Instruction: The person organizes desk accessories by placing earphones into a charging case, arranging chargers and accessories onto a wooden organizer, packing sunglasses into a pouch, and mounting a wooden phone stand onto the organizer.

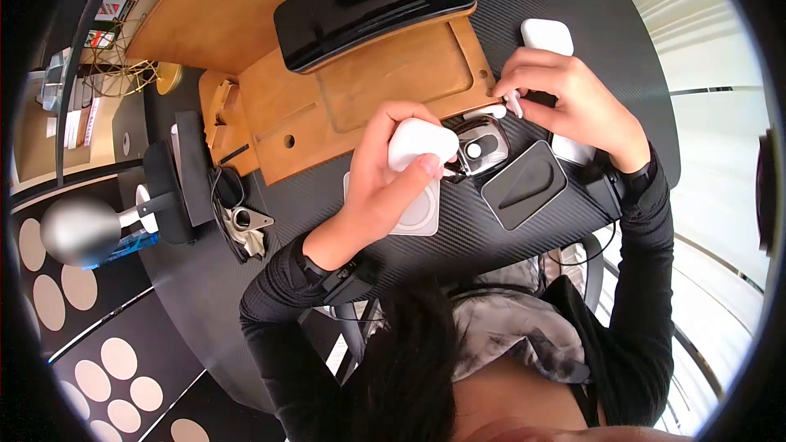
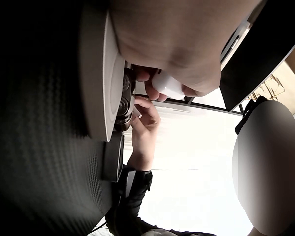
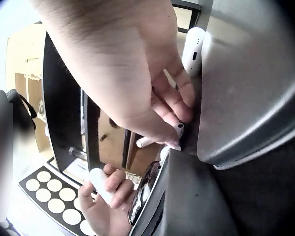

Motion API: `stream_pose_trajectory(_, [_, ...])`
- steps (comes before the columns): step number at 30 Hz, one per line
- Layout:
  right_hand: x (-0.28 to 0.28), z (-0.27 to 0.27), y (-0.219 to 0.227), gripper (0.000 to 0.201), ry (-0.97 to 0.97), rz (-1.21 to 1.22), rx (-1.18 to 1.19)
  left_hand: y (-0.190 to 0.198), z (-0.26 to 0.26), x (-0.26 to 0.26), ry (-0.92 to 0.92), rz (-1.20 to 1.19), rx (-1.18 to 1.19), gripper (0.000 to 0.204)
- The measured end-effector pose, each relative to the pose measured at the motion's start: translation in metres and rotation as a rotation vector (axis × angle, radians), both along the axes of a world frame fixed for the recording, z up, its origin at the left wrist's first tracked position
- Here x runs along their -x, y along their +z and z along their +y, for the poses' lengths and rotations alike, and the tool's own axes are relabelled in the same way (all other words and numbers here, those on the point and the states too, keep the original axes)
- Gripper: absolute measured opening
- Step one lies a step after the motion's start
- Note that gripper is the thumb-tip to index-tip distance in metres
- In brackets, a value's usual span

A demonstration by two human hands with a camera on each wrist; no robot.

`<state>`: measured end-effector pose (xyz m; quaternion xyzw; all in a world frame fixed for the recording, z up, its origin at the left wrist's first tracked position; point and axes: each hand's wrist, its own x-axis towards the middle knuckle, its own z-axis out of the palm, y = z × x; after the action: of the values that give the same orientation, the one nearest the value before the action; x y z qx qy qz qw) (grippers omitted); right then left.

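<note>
My left hand (image 1: 370,200) grips a white rounded earbud case (image 1: 422,144) above the desk, thumb across its near side. To the right, thumb and fingers of my right hand (image 1: 577,102) pinch a small white earbud (image 1: 513,104), low beside the wooden stand's front edge. A white rounded stick-like piece (image 1: 490,112) lies just left of those fingertips. Between the hands sits a glossy dark object (image 1: 483,147) with a white round spot. In the right wrist view the left hand's fingers curl round the case (image 3: 101,185).
A brown wooden stand (image 1: 315,127) with a glossy black panel (image 1: 377,20) fills the back. Another white rounded case (image 1: 547,35) lies beyond my right hand. In front are a black rimmed tray (image 1: 526,186) and a pale square box (image 1: 426,217). Sunglasses (image 1: 229,188) lie left.
</note>
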<state>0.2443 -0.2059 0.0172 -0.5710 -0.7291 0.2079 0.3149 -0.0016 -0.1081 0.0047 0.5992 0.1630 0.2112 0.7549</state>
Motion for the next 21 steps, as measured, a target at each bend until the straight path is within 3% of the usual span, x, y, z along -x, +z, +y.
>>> stream_pose_trajectory(3, [0.0, 0.001, 0.005, 0.021, -0.013, 0.028, -0.106, -0.003, 0.001, 0.002, -0.023, 0.021, -0.083, 0.03])
stream_pose_trajectory(5, [0.009, -0.001, 0.013, 0.017, -0.022, 0.197, -0.115, 0.003, 0.001, 0.004, -0.013, 0.031, -0.052, 0.03])
stream_pose_trajectory(10, [0.033, -0.008, 0.021, 0.014, 0.153, 0.265, -0.271, 0.011, -0.005, -0.001, 0.048, 0.059, -0.016, 0.034])
stream_pose_trajectory(12, [0.044, -0.01, 0.021, 0.013, 0.191, 0.364, -0.254, 0.01, -0.005, 0.001, 0.053, 0.112, -0.166, 0.032])
stream_pose_trajectory(16, [0.04, -0.008, 0.013, 0.014, 0.229, 0.271, -0.297, 0.011, -0.003, 0.002, 0.044, 0.099, -0.215, 0.026])
stream_pose_trajectory(18, [0.042, -0.008, 0.011, 0.015, 0.187, 0.292, -0.277, 0.013, -0.001, 0.004, -0.039, 0.212, -0.198, 0.027])
stream_pose_trajectory(21, [0.045, -0.007, 0.01, 0.018, 0.107, 0.323, -0.277, 0.009, -0.001, 0.001, -0.02, 0.097, -0.257, 0.028])
